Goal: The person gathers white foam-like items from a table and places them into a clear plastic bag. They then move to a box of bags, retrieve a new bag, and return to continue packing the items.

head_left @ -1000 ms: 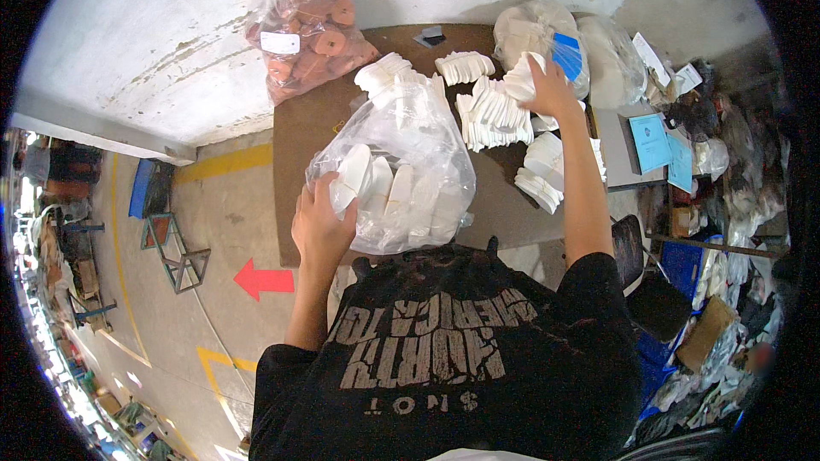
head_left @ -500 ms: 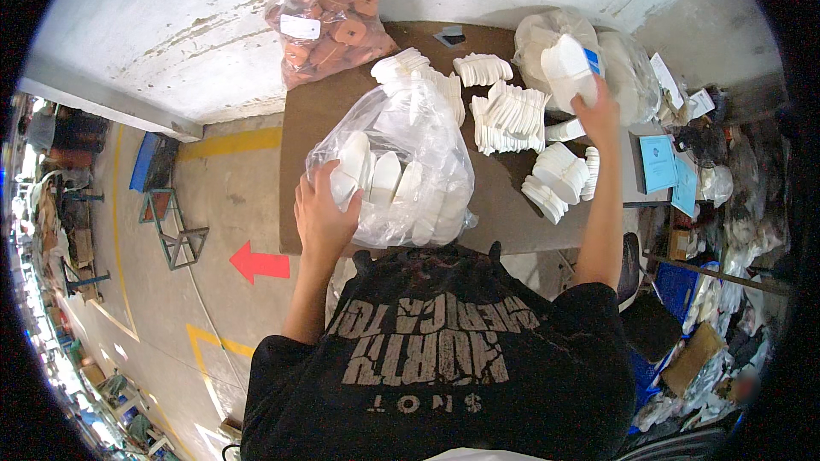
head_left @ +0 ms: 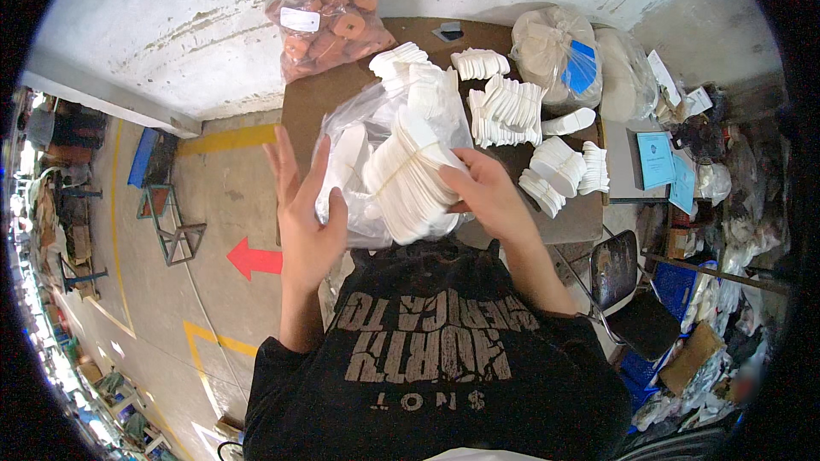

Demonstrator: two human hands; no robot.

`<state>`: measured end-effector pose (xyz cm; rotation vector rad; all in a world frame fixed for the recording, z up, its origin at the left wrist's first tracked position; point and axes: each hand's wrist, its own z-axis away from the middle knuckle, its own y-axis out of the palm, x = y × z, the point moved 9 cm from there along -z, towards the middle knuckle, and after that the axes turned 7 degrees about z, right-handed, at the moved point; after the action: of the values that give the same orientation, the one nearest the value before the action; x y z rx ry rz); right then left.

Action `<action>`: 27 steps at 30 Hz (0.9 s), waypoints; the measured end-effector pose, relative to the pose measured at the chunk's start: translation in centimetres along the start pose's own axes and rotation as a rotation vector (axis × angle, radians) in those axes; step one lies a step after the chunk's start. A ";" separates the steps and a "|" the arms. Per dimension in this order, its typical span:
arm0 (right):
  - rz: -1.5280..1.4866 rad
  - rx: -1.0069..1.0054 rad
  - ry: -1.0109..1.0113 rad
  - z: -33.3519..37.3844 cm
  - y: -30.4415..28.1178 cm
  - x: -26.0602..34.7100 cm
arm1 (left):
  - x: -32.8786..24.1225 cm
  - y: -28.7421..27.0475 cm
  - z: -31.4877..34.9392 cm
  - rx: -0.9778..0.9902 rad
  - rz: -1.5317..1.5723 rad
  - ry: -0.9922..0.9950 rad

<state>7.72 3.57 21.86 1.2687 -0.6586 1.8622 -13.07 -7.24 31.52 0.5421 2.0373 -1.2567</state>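
My right hand [head_left: 491, 195] is closed on the near right edge of a banded bundle of white insoles [head_left: 401, 192]. The bundle is tilted over the mouth of a clear plastic bag [head_left: 335, 119] at the table's near edge. More white insoles [head_left: 350, 154] show inside the bag, beside the bundle. My left hand [head_left: 306, 226] is open with fingers spread, at the bag's left side, holding nothing. How far the bundle reaches into the bag is hard to tell.
Several insole stacks [head_left: 508, 111] lie on the brown table [head_left: 337, 90]. At its back stand a bag of orange-brown blocks [head_left: 329, 30] and a tied bag with a blue patch [head_left: 547, 55]. A black chair [head_left: 617, 269] is on the right, near blue booklets [head_left: 656, 162].
My right hand has brought an insole bundle from the far right of the table to the bag. My left hand has let go of the insoles in the bag and opened.
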 end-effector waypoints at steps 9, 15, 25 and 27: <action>0.413 -0.277 -0.160 -4.0 2.4 -1.2 | -1.0 6.8 6.1 0.537 -0.293 0.225; 0.566 -0.326 -0.191 -5.4 4.2 -1.2 | 4.4 10.5 8.7 0.655 -0.479 0.185; 1.205 -0.193 -0.327 -4.2 9.2 -4.6 | -4.3 5.6 4.9 0.845 0.304 0.348; 1.219 -0.156 -0.327 -3.9 9.0 -4.7 | -5.1 4.1 2.7 0.712 0.370 0.301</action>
<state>-0.75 0.00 16.11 1.1397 -2.0424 2.4112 -6.07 -7.77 31.86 1.4373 1.5487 -1.7194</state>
